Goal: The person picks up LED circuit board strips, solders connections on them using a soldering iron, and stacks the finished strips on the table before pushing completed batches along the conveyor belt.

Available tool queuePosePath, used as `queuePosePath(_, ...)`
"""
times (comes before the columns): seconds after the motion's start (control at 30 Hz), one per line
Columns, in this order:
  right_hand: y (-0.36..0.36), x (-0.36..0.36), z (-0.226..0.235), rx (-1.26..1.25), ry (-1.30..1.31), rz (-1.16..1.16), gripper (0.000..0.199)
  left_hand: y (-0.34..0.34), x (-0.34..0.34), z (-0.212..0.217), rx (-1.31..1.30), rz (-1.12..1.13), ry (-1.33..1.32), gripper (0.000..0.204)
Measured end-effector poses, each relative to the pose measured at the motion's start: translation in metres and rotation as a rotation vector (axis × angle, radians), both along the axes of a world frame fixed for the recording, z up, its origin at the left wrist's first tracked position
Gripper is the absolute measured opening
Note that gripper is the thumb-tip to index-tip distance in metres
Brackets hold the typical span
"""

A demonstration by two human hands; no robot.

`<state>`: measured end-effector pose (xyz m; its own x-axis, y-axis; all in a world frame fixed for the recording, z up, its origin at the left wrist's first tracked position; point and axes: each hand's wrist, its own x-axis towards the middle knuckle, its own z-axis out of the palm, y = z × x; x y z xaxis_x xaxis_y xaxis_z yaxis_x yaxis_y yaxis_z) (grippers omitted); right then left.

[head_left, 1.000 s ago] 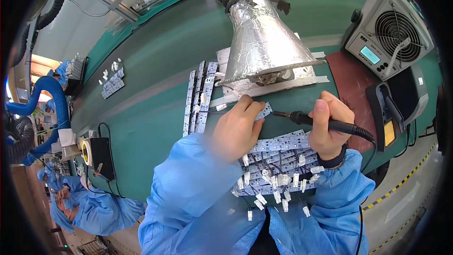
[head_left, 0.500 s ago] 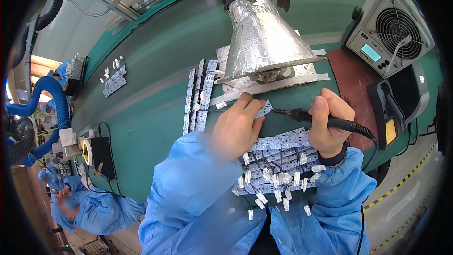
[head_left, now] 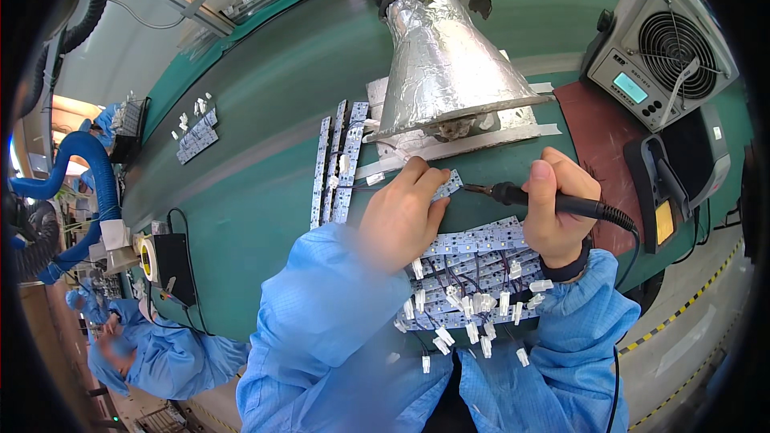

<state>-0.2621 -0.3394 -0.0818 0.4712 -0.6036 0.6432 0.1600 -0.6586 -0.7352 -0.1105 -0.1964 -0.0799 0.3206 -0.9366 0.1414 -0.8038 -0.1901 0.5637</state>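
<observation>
The circuit board [head_left: 451,185] sits just in front of the foil-covered hood [head_left: 445,64], pinched by the left hand [head_left: 403,212]. The right hand [head_left: 561,207] grips a soldering iron [head_left: 513,195], its tip near the board's end, possibly touching; wired strips [head_left: 473,242] lie nearer the person.

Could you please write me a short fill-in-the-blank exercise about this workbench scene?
1. The right hand grips a soldering iron whose handle is coloured ____.
2. The left hand holds a circuit board strip beside the iron's metal ____.
3. The yellow sponge lies to the ____ of both hands.
4. The connectors near the sleeves are coloured ____.

Missing words: black; tip; right; white.
</observation>
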Motion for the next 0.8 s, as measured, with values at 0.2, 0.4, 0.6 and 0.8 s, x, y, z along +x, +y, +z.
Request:
queuePosePath(0.2,-0.001,0.003,-0.002,0.024,-0.055,-0.004,0.038,-0.001,0.0,0.0,0.001,-0.004,-0.008,0.03)
queuePosePath(0.4,-0.001,0.001,-0.004,0.037,-0.007,0.008,0.034,-0.001,0.001,0.0,0.0,-0.008,-0.006,0.03)
queuePosePath(0.6,0.002,-0.007,0.001,0.182,-0.143,-0.217,0.029,0.003,0.002,0.009,0.029,0.004,-0.065,0.029)
queuePosePath(0.8,-0.016,-0.017,0.001,0.29,-0.274,-0.351,0.037,0.023,0.005,0.067,-0.112,0.051,-0.113,0.028)
